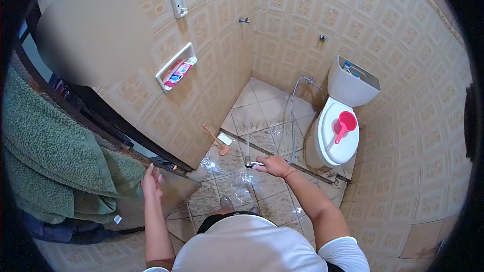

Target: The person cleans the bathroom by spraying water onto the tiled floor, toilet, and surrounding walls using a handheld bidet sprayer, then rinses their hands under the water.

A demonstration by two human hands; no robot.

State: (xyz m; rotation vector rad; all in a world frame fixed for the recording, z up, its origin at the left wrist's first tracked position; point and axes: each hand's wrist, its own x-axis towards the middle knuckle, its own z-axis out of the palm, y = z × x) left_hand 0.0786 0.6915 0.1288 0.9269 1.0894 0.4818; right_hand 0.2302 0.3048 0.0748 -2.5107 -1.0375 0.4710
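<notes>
My right hand (272, 165) is closed around the handle of a bidet sprayer (255, 163). A stream of water shows just beyond its head, and the floor below glistens wet. My left hand (152, 184) is beside the edge of the door (176, 191), fingers loosely apart and seemingly touching it. Close to that hand hangs a green towel (60, 141) draped over the door. The sprayer's grey hose (292, 116) runs from behind my right hand up to a valve on the back wall.
A white toilet (322, 136) stands at right, a pink dipper (346, 123) on its lid. A wooden-handled brush (222, 146) and a white block (225, 138) lie by the low floor ledge (272, 153). A wall niche (176, 68) holds packets. A blurred round patch covers the upper left.
</notes>
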